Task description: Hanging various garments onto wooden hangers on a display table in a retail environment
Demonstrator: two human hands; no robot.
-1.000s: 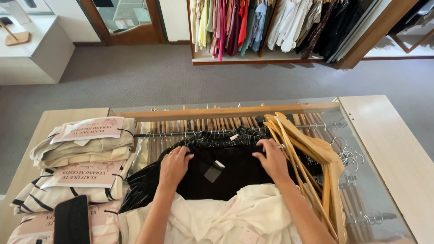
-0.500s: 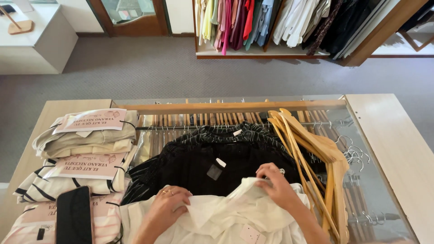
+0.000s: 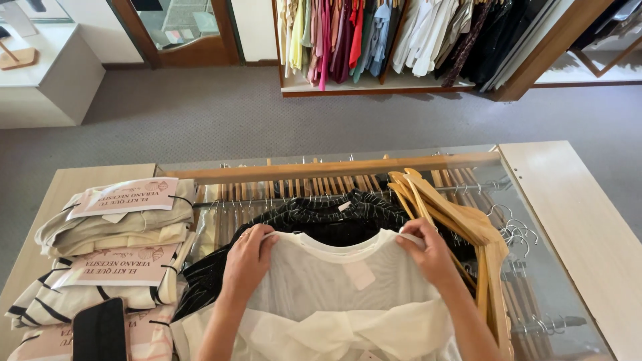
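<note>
A cream, partly sheer top (image 3: 334,287) lies spread over a black garment (image 3: 328,220) on a glass-topped counter (image 3: 535,267). My left hand (image 3: 246,261) grips the top's left shoulder near the neckline. My right hand (image 3: 428,251) grips its right shoulder, a ring on one finger. The cream top covers most of the black garment, whose collar shows just beyond it. A stack of wooden hangers (image 3: 461,227) rests right of my right hand.
Folded striped and beige garments with pink paper bands (image 3: 120,230) are piled at the left, a black phone (image 3: 100,331) on the nearest one. More hangers hang under the glass (image 3: 301,184). A rack of coloured clothes (image 3: 374,37) stands across the grey carpet.
Both hands left the black garment, took the cream top from the near edge and pulled it up over the black one, spreading it by its shoulders.
</note>
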